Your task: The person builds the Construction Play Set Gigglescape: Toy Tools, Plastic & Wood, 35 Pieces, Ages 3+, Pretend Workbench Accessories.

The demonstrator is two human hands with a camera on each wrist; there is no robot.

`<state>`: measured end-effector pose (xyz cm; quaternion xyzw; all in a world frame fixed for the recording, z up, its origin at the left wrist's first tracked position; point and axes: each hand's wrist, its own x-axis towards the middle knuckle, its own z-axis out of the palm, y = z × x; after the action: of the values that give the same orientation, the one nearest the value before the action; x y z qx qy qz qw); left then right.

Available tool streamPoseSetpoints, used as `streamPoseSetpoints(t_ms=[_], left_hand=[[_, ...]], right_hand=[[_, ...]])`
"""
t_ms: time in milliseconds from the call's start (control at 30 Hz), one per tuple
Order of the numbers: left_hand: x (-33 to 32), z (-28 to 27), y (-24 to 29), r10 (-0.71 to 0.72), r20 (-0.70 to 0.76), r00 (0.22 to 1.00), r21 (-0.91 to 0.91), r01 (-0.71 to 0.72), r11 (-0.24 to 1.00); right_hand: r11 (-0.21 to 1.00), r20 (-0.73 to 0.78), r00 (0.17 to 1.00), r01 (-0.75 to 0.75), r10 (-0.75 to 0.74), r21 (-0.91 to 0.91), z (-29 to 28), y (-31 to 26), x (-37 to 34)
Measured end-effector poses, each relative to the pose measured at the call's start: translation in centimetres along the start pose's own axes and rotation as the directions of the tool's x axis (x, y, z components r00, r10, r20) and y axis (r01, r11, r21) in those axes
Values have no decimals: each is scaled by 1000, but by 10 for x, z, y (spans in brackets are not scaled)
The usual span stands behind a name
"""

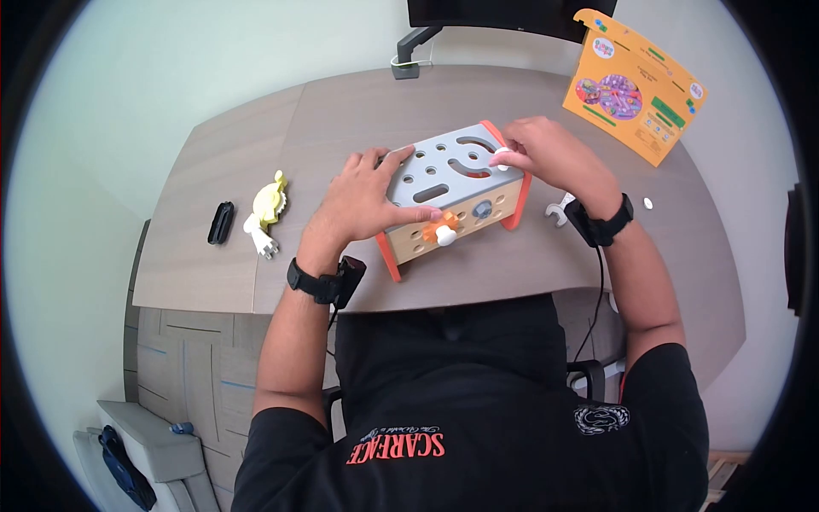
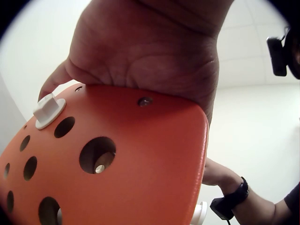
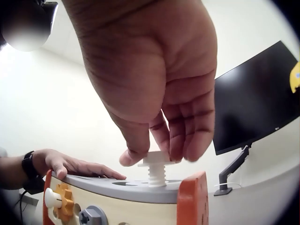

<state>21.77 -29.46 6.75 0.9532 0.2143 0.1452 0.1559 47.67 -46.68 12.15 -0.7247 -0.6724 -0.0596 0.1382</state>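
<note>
The toy box has a grey perforated top point(image 1: 444, 162), wooden sides and orange end panels point(image 2: 154, 140). My left hand point(image 1: 363, 192) lies over the top's left end, its thumb reaching down by an orange gear point(image 1: 437, 229) with a white screw point(image 1: 445, 236) through it. My right hand point(image 3: 154, 79) pinches the head of a white threaded screw point(image 3: 156, 166), which stands upright at the grey top near the right orange end. A grey bolt point(image 3: 93, 215) sits in the front side. In the left wrist view a white piece point(image 2: 48, 110) shows on the orange panel.
A yellow toy point(image 1: 269, 200) with a white part and a black case point(image 1: 221, 223) lie at the left of the table. A grey-white wrench-like piece point(image 1: 559, 210) and a small white piece point(image 1: 648, 204) lie at the right. Behind are a yellow box point(image 1: 636, 90) and a monitor point(image 1: 512, 17).
</note>
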Motion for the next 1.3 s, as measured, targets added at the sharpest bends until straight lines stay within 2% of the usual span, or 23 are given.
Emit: streamPoseSetpoints(t_ms=[67, 167, 267, 367, 467, 567, 667, 767, 867, 967, 1067, 1167, 1267, 1300], left_hand=[[0, 0, 1, 0, 3, 1000, 4, 0, 1000], [-1, 0, 1, 2, -3, 1000, 1, -2, 1000], [-1, 6, -5, 34, -50, 998, 11, -34, 999], [2, 8, -10, 56, -78, 995, 22, -54, 998], [1, 7, -8, 47, -68, 997, 17, -46, 999], [1, 9, -9, 41, -65, 997, -5, -42, 999], [1, 11, -9, 42, -71, 997, 0, -42, 999], [2, 10, -8, 34, -64, 997, -5, -34, 999], [0, 6, -5, 27, -53, 998, -15, -28, 999], [-3, 2, -2, 17, -8, 1000, 6, -17, 1000], [1, -2, 2, 6, 25, 1000, -12, -5, 1000], [0, -2, 0, -5, 17, 1000, -40, 5, 999], [-1, 1, -1, -12, 36, 999, -45, 14, 999], [1, 1, -1, -15, 40, 999, -41, 17, 999]], right_hand=[[986, 88, 988, -118, 128, -114, -1, -8, 7], [952, 131, 961, -210, 243, -224, 8, -8, 18], [942, -96, 978, -207, 187, -266, 22, -7, 13], [990, -290, 956, -71, 33, -120, 35, -2, 8], [984, -331, 938, -51, 105, 169, 38, 4, 2], [975, -263, 963, 115, -62, 192, 17, 15, -6], [932, 49, 994, 70, -94, 355, -7, 6, -14], [944, -60, 982, 189, -180, 270, 1, 10, -10], [966, -54, 991, 131, -122, 222, 1, 6, -10], [987, -110, 990, 105, -91, 125, 4, 1, -10], [993, -38, 993, -117, 116, -35, -2, -16, -6], [946, -5, 955, -293, 296, -140, 3, -22, 2], [932, -33, 944, -330, 329, -151, 2, -19, 1], [958, -85, 957, -281, 277, -53, 1, -13, 0]])
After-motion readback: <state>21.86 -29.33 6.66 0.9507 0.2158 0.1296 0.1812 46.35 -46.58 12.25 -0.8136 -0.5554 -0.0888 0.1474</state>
